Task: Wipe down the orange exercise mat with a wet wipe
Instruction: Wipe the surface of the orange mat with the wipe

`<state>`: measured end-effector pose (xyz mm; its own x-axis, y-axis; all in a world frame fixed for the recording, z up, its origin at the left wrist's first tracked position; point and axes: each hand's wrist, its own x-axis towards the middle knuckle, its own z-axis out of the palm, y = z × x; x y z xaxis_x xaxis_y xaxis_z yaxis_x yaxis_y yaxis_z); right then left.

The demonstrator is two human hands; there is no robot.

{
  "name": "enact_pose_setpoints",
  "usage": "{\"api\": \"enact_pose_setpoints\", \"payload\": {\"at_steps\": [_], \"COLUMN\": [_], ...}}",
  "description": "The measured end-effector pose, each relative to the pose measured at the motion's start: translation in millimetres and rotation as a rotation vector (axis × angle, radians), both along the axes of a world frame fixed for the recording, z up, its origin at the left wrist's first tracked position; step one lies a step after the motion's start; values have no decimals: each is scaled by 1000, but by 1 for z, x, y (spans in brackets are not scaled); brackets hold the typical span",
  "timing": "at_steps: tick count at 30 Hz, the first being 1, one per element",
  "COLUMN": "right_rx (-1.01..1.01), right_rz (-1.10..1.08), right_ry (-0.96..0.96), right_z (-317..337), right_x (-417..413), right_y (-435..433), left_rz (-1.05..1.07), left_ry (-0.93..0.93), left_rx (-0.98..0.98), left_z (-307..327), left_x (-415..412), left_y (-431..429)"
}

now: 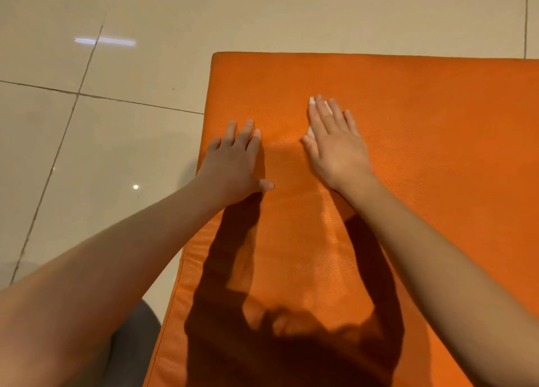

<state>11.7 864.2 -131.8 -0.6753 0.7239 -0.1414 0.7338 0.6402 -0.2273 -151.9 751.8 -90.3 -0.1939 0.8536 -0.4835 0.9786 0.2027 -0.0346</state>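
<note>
The orange exercise mat (408,101) lies on the floor and fills the right and lower part of the head view. My right hand (335,144) lies flat on it with straight fingers, pressing a white wet wipe (311,130) onto the surface. Only small white bits of the wipe show beside the thumb and between the fingertips. My left hand (236,159) rests flat on the mat near its left edge, fingers spread, holding nothing.
Glossy beige floor tiles (116,66) surround the mat on the left and beyond its far edge. A dark grey fabric shape (131,343) shows at the bottom left beside the mat. My shadow falls over the near part of the mat.
</note>
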Motion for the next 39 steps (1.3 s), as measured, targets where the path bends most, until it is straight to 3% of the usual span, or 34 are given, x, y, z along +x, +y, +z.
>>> {"api": "enact_pose_setpoints", "payload": {"at_steps": [3,8,13,15,18,23,28,30,33,36,39], "right_rx": [-55,1,-45,-99,-26,-25,-63,3,-69,-118,15], "right_rz": [-94,147,-100,10,131,-107,139,34,-142,14,78], "right_ry": [63,39,107,148,118,102,106,87,143,188,117], "right_z": [0,-4,1,0,-4,-1,-6,-8,-2,-5,-13], "right_x": [-14,15,0,5,26,17,36,40,25,29,43], "right_y": [-24,-23,-38,-60,-48,-49,-64,-50,-68,-97,-79], "left_rz": [-2,-18,-20,-20,-18,-31,-38,-48,-43,-48,-51], "left_ry": [-1,1,0,7,8,12,21,21,9,23,33], "left_rx": [5,17,13,10,4,1,4,20,26,36,40], "left_z": [-1,-2,-3,-4,-5,-5,-8,-8,-9,-14,-15], "left_x": [0,-1,-2,-2,-1,-1,-1,0,10,17,15], "left_y": [-1,-4,-4,-5,-5,-7,-10,-14,-25,-36,-37]}}
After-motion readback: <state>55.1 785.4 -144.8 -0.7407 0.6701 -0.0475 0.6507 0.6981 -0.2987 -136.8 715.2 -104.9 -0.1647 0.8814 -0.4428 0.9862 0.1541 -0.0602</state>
